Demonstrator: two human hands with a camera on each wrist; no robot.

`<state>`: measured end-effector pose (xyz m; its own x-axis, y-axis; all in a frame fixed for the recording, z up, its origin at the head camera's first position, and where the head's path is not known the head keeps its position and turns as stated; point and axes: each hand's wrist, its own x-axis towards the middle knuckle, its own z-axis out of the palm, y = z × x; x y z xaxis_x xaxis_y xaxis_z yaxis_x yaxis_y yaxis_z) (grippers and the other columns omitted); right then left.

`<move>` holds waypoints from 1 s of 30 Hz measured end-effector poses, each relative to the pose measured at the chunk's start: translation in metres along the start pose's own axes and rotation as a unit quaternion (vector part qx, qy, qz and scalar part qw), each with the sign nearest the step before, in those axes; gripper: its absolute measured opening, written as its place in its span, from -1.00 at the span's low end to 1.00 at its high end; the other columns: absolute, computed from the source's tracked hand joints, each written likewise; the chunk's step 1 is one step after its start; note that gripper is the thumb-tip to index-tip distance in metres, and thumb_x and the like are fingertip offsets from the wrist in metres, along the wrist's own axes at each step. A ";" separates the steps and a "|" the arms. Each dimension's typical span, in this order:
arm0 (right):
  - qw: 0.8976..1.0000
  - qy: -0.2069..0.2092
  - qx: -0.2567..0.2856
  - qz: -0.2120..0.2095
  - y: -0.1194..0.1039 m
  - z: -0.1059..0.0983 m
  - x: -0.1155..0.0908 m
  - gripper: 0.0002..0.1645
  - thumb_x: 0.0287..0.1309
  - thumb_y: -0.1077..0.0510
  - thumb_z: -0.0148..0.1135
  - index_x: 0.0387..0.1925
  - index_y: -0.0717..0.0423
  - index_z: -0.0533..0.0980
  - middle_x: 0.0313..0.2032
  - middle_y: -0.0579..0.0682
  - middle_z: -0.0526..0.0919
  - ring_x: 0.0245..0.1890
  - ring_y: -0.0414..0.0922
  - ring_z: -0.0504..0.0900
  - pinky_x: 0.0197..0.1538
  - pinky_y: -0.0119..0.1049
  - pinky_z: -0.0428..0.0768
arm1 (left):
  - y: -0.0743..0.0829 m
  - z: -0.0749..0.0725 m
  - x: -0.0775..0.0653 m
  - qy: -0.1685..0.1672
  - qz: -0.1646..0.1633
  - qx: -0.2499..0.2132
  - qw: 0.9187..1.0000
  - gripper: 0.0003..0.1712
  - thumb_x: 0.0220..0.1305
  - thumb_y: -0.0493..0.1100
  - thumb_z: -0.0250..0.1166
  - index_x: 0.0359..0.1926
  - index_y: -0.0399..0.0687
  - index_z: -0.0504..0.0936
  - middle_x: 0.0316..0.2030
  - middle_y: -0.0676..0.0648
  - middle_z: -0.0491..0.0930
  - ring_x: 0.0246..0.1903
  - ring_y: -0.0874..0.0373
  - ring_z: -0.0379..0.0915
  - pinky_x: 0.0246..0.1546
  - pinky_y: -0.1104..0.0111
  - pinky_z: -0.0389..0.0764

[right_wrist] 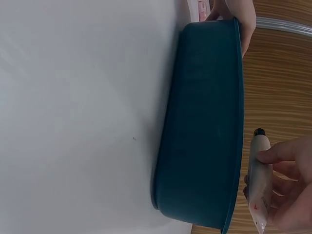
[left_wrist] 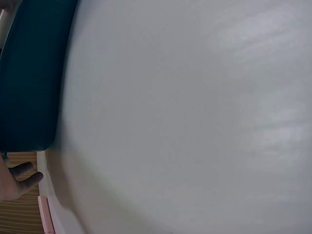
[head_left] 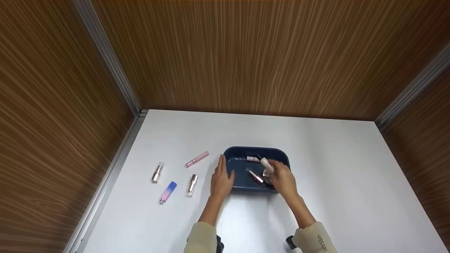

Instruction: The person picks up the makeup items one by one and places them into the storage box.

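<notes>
In the head view my right hand (head_left: 284, 180) holds a whitish squeeze tube (head_left: 267, 164) with a black cap over the right side of a dark blue bin (head_left: 242, 188). The right wrist view shows the tube (right_wrist: 260, 178) pinched between thumb and fingers, above the bin's rim. My left hand (head_left: 222, 181) rests on the bin's left end, fingers straight along the outside and thumb over the rim. Inside the bin lie a lipstick (head_left: 254, 176), a pale pink tube (head_left: 252, 159) and a round item (head_left: 266, 175), partly hidden by the right hand.
Left of the bin on the white table (head_left: 337, 175) lie a pink lip gloss tube (head_left: 197, 159), a clear-capped lipstick (head_left: 158, 172), a blue-and-pink lipstick (head_left: 168, 192) and another shiny lipstick (head_left: 192, 185). Wood-grain panels (head_left: 246, 59) stand behind and at both sides.
</notes>
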<state>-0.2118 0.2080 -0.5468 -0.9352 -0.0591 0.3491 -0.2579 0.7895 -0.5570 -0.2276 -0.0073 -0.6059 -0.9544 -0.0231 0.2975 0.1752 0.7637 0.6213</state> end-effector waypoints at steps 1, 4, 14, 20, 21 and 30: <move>1.000 -0.002 0.000 -0.004 0.000 0.001 0.000 -0.49 -0.17 0.45 0.30 -0.05 0.22 0.51 -0.20 0.19 0.59 -0.21 0.14 0.53 -0.20 0.07 0.46 | 0.000 0.000 0.000 0.000 0.000 0.000 1.000 -0.22 0.20 -0.12 0.18 0.35 -0.30 0.09 0.33 -0.19 0.08 0.10 -0.08 0.30 -0.12 0.10 0.44; 1.000 -0.007 0.002 -0.009 0.000 0.004 0.002 -0.49 -0.16 0.45 0.30 -0.05 0.21 0.51 -0.20 0.18 0.59 -0.22 0.13 0.53 -0.19 0.06 0.46 | -0.001 0.001 0.000 -0.003 -0.001 -0.001 1.000 -0.23 0.21 -0.12 0.17 0.36 -0.29 0.09 0.34 -0.19 0.08 0.10 -0.08 0.30 -0.13 0.10 0.44; 1.000 -0.027 -0.011 -0.010 0.002 0.011 0.005 -0.49 -0.13 0.43 0.28 -0.03 0.18 0.52 -0.17 0.14 0.60 -0.21 0.12 0.53 -0.18 0.04 0.46 | -0.001 0.001 0.000 -0.003 -0.002 -0.005 1.000 -0.23 0.21 -0.12 0.17 0.35 -0.30 0.09 0.34 -0.17 0.07 0.10 -0.08 0.29 -0.12 0.11 0.44; 0.999 -0.031 -0.019 -0.008 0.003 0.012 0.005 -0.49 -0.10 0.40 0.28 -0.01 0.14 0.52 -0.14 0.13 0.60 -0.20 0.12 0.54 -0.21 0.04 0.48 | 0.000 0.001 0.001 -0.005 -0.005 -0.006 1.000 -0.23 0.20 -0.13 0.18 0.36 -0.29 0.09 0.35 -0.17 0.06 0.09 -0.09 0.30 -0.10 0.11 0.43; 0.999 -0.031 -0.019 -0.009 0.003 0.013 0.005 -0.50 -0.10 0.40 0.28 -0.01 0.15 0.53 -0.15 0.13 0.60 -0.20 0.12 0.54 -0.21 0.04 0.48 | 0.000 0.001 0.001 -0.005 -0.005 -0.006 1.000 -0.23 0.20 -0.13 0.18 0.36 -0.29 0.09 0.34 -0.17 0.06 0.09 -0.09 0.30 -0.10 0.11 0.43; 0.999 -0.022 -0.022 -0.043 0.007 0.013 0.010 -0.52 -0.17 0.43 0.30 -0.08 0.20 0.53 -0.24 0.14 0.61 -0.28 0.13 0.54 -0.27 0.05 0.49 | -0.001 0.001 0.001 -0.004 -0.006 -0.006 1.000 -0.22 0.20 -0.12 0.18 0.36 -0.28 0.09 0.34 -0.16 0.07 0.09 -0.08 0.31 -0.10 0.11 0.43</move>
<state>-0.2261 0.2049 -0.5570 -0.9199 -0.1539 0.3608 -0.3278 0.8066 -0.4918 -0.2283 -0.0074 -0.6065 -0.9587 -0.0269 0.2831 0.1658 0.7559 0.6333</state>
